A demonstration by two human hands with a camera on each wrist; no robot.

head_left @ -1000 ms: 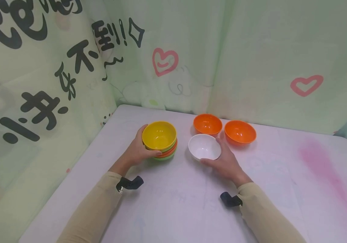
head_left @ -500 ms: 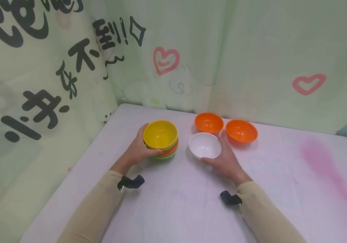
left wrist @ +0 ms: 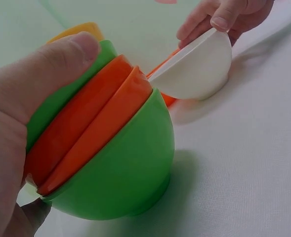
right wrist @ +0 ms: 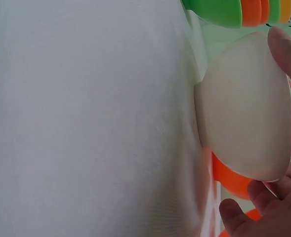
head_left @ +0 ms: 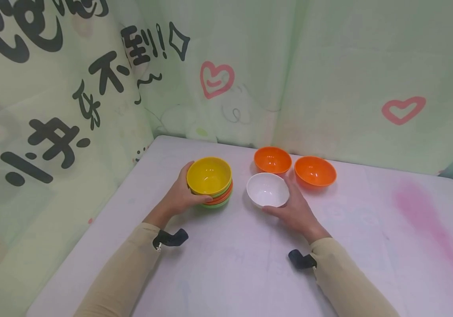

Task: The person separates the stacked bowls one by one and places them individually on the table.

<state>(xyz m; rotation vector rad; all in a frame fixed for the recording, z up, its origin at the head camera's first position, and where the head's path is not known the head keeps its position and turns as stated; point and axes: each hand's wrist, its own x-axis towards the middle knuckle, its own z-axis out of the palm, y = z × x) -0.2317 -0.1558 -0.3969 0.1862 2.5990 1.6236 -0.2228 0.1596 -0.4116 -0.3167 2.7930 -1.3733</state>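
In the head view my left hand (head_left: 179, 194) grips a stack of nested bowls, its thumb across the near side. The yellow bowl (head_left: 209, 177) is on top. Lower down, the left wrist view shows a green one, two orange bowls (left wrist: 93, 118) and a green bottom bowl (left wrist: 123, 165). To the right, my right hand (head_left: 296, 208) holds a white bowl (head_left: 267, 190) by its side, thumb near the front and fingers behind. Seen from the right wrist, the white bowl (right wrist: 249, 108) is upright with its foot at the tabletop, thumb and fingertips at its rim.
Two orange bowls, a left one (head_left: 272, 160) and a right one (head_left: 315, 171), stand side by side just behind the white bowl. A pale cloth covers the table (head_left: 230, 264), which has a pink smear at right. Printed curtains (head_left: 337, 79) hang along the back and left edges.
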